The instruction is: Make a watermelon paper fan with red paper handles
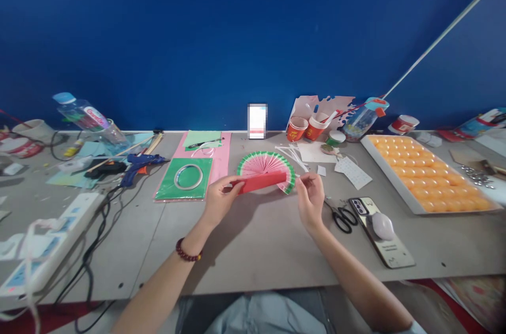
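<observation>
My left hand [221, 198] pinches the left end of a folded red paper strip [263, 181] between thumb and fingers. The strip is held level above the table. Behind it a pleated paper fan [259, 161], pink with a green and white rim, lies spread, its lower part hidden by the strip. My right hand [311, 199] is just beyond the strip's right end, beside the fan's right edge. Its thumb and fingertips are closed together, and anything between them is too small to make out. Black-handled scissors [344, 219] lie to the right of that hand.
Left of the fan are a green paper pack [168, 182] with a tape roll [188, 177], a blue glue gun [142, 164] and a power strip [55, 239]. On the right are a phone [389, 249], an orange-filled tray [427, 173] and red paper cups [297, 128].
</observation>
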The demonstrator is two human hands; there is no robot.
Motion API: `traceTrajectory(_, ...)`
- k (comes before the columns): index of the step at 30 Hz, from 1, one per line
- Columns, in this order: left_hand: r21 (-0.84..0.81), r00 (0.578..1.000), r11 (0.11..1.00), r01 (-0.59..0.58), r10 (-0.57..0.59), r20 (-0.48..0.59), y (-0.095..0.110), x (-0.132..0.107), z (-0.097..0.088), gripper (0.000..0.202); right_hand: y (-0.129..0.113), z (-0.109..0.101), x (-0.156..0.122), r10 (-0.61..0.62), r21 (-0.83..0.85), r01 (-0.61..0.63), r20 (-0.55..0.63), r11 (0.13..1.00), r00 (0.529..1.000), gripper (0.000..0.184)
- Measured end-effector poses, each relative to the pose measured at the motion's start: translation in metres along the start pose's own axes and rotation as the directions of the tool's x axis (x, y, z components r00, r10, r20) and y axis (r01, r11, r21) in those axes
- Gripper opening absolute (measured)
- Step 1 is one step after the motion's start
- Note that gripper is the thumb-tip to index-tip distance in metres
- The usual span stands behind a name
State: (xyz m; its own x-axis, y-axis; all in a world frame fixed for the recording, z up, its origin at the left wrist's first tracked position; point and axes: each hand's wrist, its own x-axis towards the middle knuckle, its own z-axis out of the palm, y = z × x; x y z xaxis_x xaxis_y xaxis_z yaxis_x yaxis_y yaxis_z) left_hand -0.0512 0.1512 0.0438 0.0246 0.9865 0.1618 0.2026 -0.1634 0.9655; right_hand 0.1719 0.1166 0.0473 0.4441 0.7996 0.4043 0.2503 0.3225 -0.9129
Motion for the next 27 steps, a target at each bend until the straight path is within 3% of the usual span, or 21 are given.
traceTrajectory(2,-0.021,0.995,1.0,0.018,-0.02,-0.099,-0.001,0.0,0.002,0.022,0.0,0.001,-0.007,-0.002,-0.039,0.007,0.105,0.999,0.995,0.026)
traceTrajectory(3,-0.035,0.99,0.999,0.024,-0.028,-0.136,-0.002,0.0,0.003,0.024,0.001,0.002,-0.01,0.051,-0.045,-0.043,0.218,0.998,0.975,0.031)
traceTrajectory(4,-0.054,0.987,0.998,0.028,-0.036,-0.156,-0.001,-0.001,0.004,0.026,0.002,0.005,-0.013,0.136,-0.043,-0.13,0.346,0.991,0.928,0.033)
traceTrajectory(6,-0.108,0.988,0.994,0.031,-0.047,-0.147,0.002,-0.002,0.007,0.032,0.004,0.012,-0.018,0.312,-0.027,-0.356,0.548,0.934,0.776,0.033)
traceTrajectory(8,-0.165,0.993,0.986,0.039,-0.056,-0.1,0.005,-0.006,0.011,0.039,0.005,0.021,-0.023,0.386,0.002,-0.504,0.639,0.864,0.665,0.036)
traceTrajectory(9,-0.183,0.995,0.982,0.046,-0.061,-0.076,0.006,-0.008,0.014,0.04,0.005,0.025,-0.024,0.399,0.029,-0.549,0.656,0.835,0.64,0.038)
traceTrajectory(11,-0.196,0.997,0.978,0.065,-0.073,-0.03,0.007,-0.012,0.018,0.041,0.005,0.03,-0.026,0.407,0.093,-0.602,0.654,0.793,0.637,0.04)
traceTrajectory(17,-0.171,0.99,0.981,0.091,-0.071,0.119,0.003,-0.02,0.028,0.037,0.012,0.032,-0.025,0.487,0.178,-0.648,0.523,0.74,0.699,0.034)
traceTrajectory(21,-0.224,0.951,0.955,0.195,-0.128,0.282,0.004,-0.02,0.026,0.038,0.013,0.029,-0.023,0.473,0.168,-0.634,0.529,0.755,0.704,0.035)
traceTrajectory(23,-0.259,0.92,0.926,0.274,-0.174,0.352,0.005,-0.019,0.025,0.034,0.008,0.027,-0.023,0.449,0.095,-0.641,0.636,0.762,0.628,0.033)
traceTrajectory(27,-0.291,0.921,0.916,0.278,-0.167,0.353,0.008,-0.019,0.025,0.029,-0.003,0.021,-0.027,0.441,-0.164,-0.588,0.819,0.792,0.368,0.023)
